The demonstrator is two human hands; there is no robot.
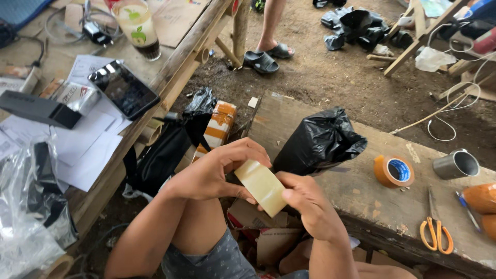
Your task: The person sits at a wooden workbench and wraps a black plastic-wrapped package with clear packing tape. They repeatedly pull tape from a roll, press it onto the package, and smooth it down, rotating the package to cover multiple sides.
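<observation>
Gripping a pale block (pixel 262 187) between them, both hands hold it in the air over the person's lap, just off the near left edge of a wooden bench (pixel 361 191). The left hand (pixel 214 173) curls its fingers (pixel 253 151) over the block's upper end, thumb underneath; the right hand (pixel 305 204) closes on the lower end, thumb pressed to its side. Just behind the block, a black bag (pixel 320 142) sits on the bench near its left edge. Farther right on the bench lie a tape roll (pixel 393 171), a metal cup (pixel 456 164) toward the far edge, and orange scissors (pixel 436 230) by the near edge. Left of the hands, a table (pixel 181 57) carries papers (pixel 85 142), a phone (pixel 124 89) and a cup (pixel 137 26) at its far edge. Sandalled feet (pixel 268 56) of another person stand on the dirt beyond.
</observation>
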